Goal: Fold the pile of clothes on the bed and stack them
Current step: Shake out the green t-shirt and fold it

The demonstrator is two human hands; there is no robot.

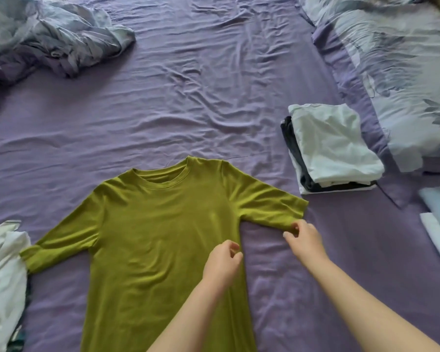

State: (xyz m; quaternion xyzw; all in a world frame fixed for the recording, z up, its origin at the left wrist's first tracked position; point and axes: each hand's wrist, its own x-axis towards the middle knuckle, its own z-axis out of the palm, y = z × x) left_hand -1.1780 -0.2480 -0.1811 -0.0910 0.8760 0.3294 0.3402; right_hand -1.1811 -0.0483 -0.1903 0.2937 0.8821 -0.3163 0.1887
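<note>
The olive-green long-sleeved shirt [163,237] lies spread flat at lower centre of the frame on the purple sheet [188,97]. The left hand [222,262] pinches its side seam and the right hand [304,237] pinches the sleeve's lower edge. It looks light, soft and limp, best taken at seams and cuffs, then carried to the folded stack [333,148] at right.

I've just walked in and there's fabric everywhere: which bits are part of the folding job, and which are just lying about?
Part of the job:
- green T-shirt, spread flat; left hand at its side seam, right hand at its sleeve hem
- folded stack
- unfolded pile

Just lying about:
- rumpled duvet
- patterned pillow
- purple sheet
</note>
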